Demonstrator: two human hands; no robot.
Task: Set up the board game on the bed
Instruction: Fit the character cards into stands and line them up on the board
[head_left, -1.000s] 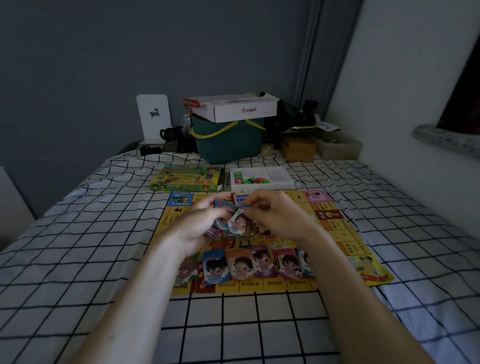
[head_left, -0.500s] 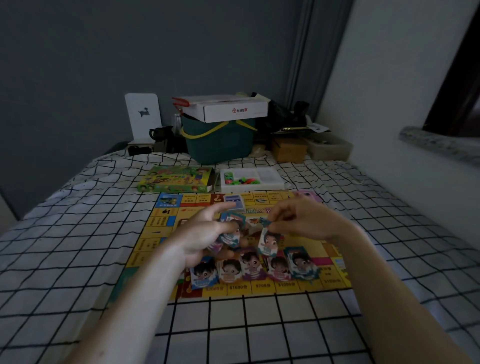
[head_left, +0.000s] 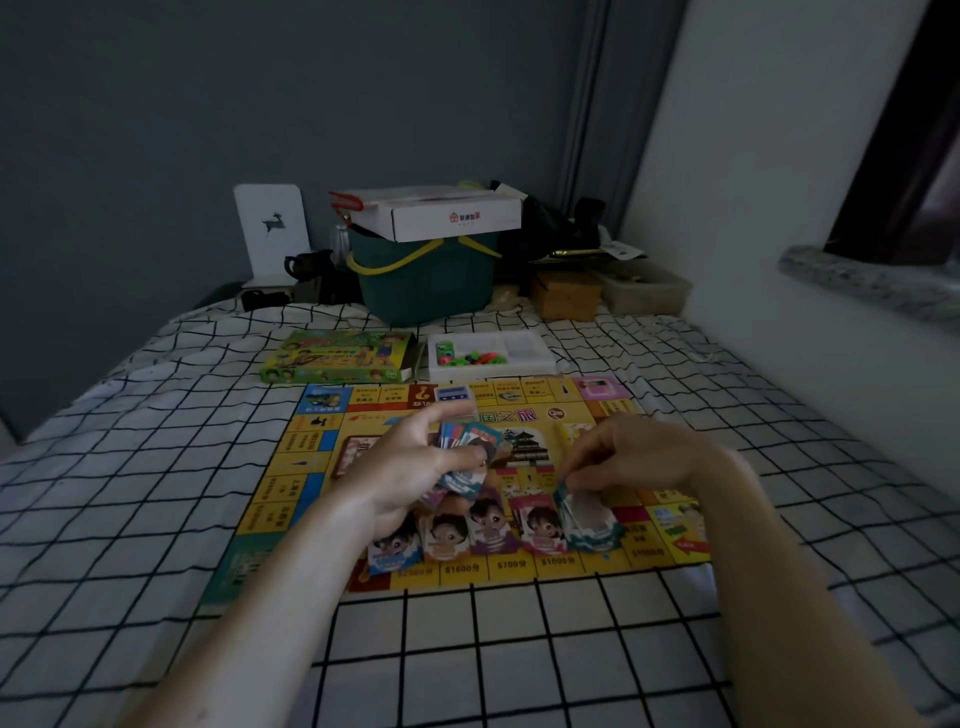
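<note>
Board (head_left: 311, 467) lies flat on the checked bed (head_left: 156, 519), roughly centre, yellow border squares w/ prices along the near edge. Your left hand (head_left: 415, 467) hovers over the board's middle and grips a fanned stack of cards (head_left: 467, 447), thumb across the front, fingers curled behind. Your right hand (head_left: 639, 457) is lower and to the right, fingertips pinching the top edge of a single card (head_left: 587, 514) that touches the board at the right end of a row. That row of character cards (head_left: 488, 525) sits along the near edge of the board, side by side, approx. four more to the left of the pinched one; the leftmost is partly hidden by your left wrist.

Beyond the far edge of the board: green game box (head_left: 337, 356) on the left, white tray (head_left: 535, 348) just right of it, w/ small coloured pieces (head_left: 467, 358) in its left part. Can't tell what the pieces are, too small. A small blue card (head_left: 452, 393) lies on the board's far border strip.

At the far end of the bed, a dark green basket (head_left: 426, 280) w/ yellow handle carries a white cardboard box (head_left: 447, 215) on top. Left of it a white card w/ a deer figure (head_left: 271, 228) stands upright; right of it a brown box (head_left: 566, 296) and a pale container (head_left: 644, 288).
</note>
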